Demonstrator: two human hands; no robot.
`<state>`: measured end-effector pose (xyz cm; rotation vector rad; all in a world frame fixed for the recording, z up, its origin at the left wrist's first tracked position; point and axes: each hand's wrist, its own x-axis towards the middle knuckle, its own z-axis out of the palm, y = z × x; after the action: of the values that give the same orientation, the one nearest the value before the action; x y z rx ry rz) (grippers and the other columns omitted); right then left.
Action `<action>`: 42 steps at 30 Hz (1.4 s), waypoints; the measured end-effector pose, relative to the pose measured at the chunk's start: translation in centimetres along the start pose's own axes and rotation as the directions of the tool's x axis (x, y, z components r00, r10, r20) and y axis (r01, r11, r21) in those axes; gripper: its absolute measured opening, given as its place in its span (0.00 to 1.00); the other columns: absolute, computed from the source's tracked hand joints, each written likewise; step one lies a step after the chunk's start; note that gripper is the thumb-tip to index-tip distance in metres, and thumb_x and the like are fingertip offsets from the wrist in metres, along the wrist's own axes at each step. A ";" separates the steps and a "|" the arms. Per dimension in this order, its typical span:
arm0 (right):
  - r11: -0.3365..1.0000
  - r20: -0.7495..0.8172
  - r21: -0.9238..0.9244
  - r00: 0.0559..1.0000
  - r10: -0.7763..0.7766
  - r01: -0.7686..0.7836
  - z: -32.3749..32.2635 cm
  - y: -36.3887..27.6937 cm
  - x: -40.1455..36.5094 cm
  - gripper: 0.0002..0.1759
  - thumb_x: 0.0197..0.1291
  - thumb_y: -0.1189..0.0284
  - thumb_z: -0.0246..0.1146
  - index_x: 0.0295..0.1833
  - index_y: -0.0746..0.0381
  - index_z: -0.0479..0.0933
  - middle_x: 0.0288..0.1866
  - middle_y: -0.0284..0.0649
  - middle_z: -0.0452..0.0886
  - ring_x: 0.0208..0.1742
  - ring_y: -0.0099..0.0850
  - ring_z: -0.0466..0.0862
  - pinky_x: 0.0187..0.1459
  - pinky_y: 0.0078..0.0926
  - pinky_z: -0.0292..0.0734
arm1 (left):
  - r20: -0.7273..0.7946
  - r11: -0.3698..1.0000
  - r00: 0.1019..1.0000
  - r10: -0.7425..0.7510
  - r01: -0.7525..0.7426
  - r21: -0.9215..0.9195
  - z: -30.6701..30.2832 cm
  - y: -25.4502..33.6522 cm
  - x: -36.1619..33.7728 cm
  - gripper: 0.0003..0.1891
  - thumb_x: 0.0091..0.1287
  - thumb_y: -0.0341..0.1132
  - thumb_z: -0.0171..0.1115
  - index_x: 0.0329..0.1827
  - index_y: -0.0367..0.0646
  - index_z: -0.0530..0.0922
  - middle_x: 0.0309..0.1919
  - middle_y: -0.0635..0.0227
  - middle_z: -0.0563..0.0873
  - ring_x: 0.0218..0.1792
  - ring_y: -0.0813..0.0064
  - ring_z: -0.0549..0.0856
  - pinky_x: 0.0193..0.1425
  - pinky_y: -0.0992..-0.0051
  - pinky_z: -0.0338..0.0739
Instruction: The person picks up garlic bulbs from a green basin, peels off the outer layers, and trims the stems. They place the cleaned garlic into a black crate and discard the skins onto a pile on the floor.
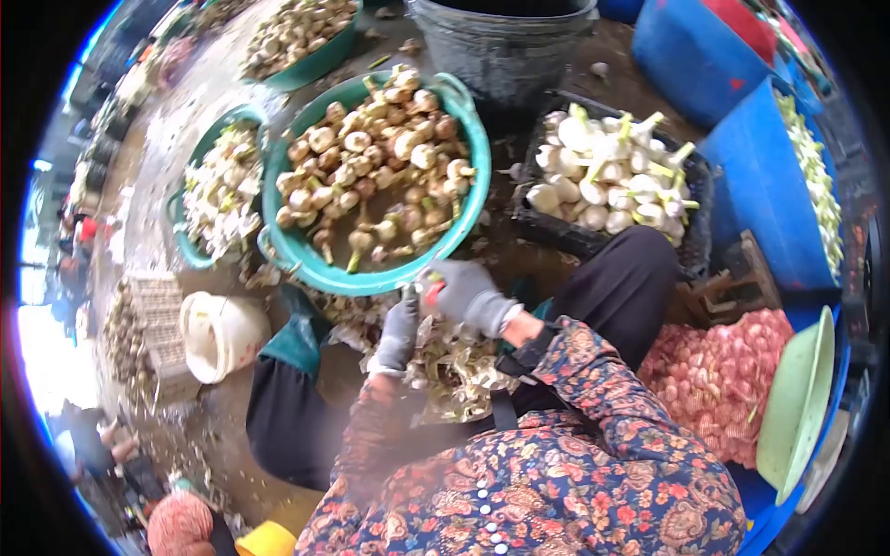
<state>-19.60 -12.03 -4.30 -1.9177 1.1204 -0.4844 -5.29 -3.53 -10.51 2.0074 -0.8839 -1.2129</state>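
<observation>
Both hands wear grey gloves and meet at the near rim of a round green tub (479, 199) full of brownish, unpeeled garlic bulbs (357, 141). My right hand (464, 295) is closed, with something small and red showing at its fingers, too small to name. Just to its left, my left hand (399, 332) is closed, thumb up; what it holds is hidden. Loose garlic skins (454, 371) lie below the hands, between the legs. A black crate (556, 232) of white, cleaned garlic bulbs (607, 176) stands to the right of the tub.
A smaller green basket (190, 252) of skins stands left, with a white bucket (227, 335) below it. A black bucket (501, 46) is at the back. Blue barrels (760, 185), a red net sack (718, 380) and a light green basin (794, 408) stand right. People (93, 440) are far left.
</observation>
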 end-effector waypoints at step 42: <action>0.729 0.187 0.477 0.867 0.461 -0.491 0.2 1.5 1.6 0.19 0.61 0.60 0.59 0.32 0.68 0.79 0.23 0.37 0.79 0.26 0.27 0.79 0.32 0.27 0.72 | 0.153 0.946 0.938 0.312 -0.321 0.039 -2.5 7.1 -0.4 0.29 0.48 0.34 0.74 0.53 0.33 0.74 0.40 0.67 0.83 0.41 0.82 0.80 0.48 0.79 0.76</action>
<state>-19.40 -13.64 -5.77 -1.1130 1.2440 -0.3826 -4.71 -6.94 -3.78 1.7532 -1.2779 -1.1662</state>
